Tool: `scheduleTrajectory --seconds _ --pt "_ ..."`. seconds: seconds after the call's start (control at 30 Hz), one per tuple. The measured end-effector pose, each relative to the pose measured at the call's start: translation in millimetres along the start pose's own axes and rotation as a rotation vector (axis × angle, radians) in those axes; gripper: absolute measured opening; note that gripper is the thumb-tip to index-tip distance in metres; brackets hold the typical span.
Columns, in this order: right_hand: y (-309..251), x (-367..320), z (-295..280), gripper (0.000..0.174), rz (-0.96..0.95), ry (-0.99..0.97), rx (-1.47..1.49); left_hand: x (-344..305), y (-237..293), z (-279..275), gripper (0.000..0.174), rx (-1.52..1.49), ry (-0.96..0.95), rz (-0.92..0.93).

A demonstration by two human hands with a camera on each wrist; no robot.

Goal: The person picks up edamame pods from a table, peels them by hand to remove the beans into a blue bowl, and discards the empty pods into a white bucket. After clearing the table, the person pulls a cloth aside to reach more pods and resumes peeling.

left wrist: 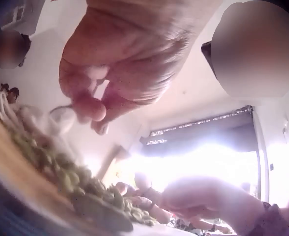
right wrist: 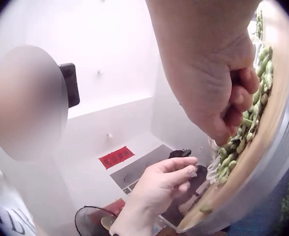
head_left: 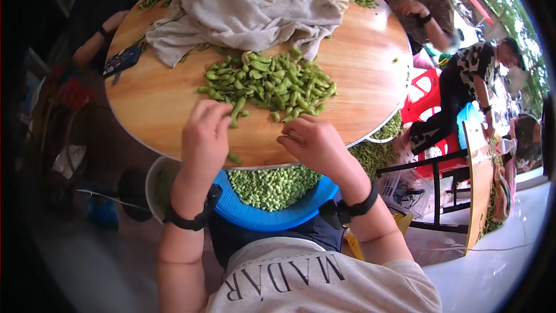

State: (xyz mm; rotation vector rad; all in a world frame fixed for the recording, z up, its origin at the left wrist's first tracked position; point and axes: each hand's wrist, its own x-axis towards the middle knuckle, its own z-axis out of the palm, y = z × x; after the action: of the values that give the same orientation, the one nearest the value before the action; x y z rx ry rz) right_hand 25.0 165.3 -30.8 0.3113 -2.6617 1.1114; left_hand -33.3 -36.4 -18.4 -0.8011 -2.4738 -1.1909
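A pile of green soybean pods lies on the round wooden table. My left hand is over the table's near edge, left of the pile, its fingers loosely bent. One pod lies right by its fingertips. My right hand is at the pile's near right side, fingers curled, with a bit of pale green pod between thumb and forefinger. In the right wrist view the curled fingers hide most of what they hold. Below the table edge, a blue basin contains shelled green beans.
A greyish cloth covers the table's far part. A dark phone-like item lies at the left edge. A loose pod is near the front edge. Other people stand or sit around; red chairs are at right.
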Motion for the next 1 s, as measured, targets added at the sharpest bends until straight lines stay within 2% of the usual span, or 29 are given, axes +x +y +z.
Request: scheduleTrajectory --seconds 0.07,0.1,0.2,0.23,0.27,0.3,0.37,0.43,0.47,0.53,0.6,0.63,0.73,0.8,0.87,0.93,1.0 --pt "-8 -14 -10 0.015 0.100 -0.010 0.089 -2 7 -22 0.020 0.091 -0.018 -0.021" --pt "-11 -19 -14 0.014 0.156 -0.028 0.125 -10 6 -27 0.024 0.067 -0.117 -0.023" --pt "-7 -31 -14 0.014 0.152 -0.036 0.179 -31 2 -25 0.021 0.092 -0.351 0.015" --pt "-1 -35 -5 0.013 0.112 -0.021 0.235 -37 -9 -19 0.015 0.025 -0.376 0.028" --pt "-1 -37 -3 0.012 0.113 -0.064 0.234 -39 -12 -19 0.009 0.016 -0.305 0.077" --pt "1 -40 2 0.013 0.035 -0.050 0.240 -39 -9 -21 0.007 0.011 -0.337 -0.015" --pt "-3 -42 3 0.017 -0.050 -0.030 0.339 -42 -9 -14 0.005 0.018 -0.280 0.053" --pt "-12 -47 -1 0.021 -0.002 -0.024 0.416 -53 -9 -8 0.009 0.061 -0.242 0.064" --pt "-19 -50 -6 0.022 0.092 -0.095 0.510 -61 -12 1 0.006 0.031 -0.166 0.077" --pt "-23 -57 1 0.024 0.053 -0.046 0.653 -68 22 6 0.005 -0.240 -0.256 -0.373" --pt "-20 -59 14 0.026 0.101 -0.069 0.530 -78 32 24 0.008 -0.516 -0.245 -0.437" --pt "-20 -60 16 0.027 0.121 -0.083 0.471 -79 38 26 0.012 -0.550 -0.281 -0.374" --pt "-26 -64 6 0.029 0.100 0.047 0.621 -84 43 36 0.012 -0.633 -0.201 -0.291" --pt "-26 -66 -1 0.028 0.308 -0.202 0.488 -80 52 28 0.013 -0.485 -0.242 -0.275" --pt "-31 -68 -6 0.027 0.309 -0.144 0.777 -80 56 33 0.013 -0.556 -0.190 -0.283" --pt "-25 -70 -14 0.032 0.524 -0.316 1.064 -78 59 29 0.012 -0.616 -0.238 -0.390" --pt "-25 -69 -10 0.039 0.524 -0.325 1.088 -80 57 28 0.013 -0.560 -0.214 -0.317"
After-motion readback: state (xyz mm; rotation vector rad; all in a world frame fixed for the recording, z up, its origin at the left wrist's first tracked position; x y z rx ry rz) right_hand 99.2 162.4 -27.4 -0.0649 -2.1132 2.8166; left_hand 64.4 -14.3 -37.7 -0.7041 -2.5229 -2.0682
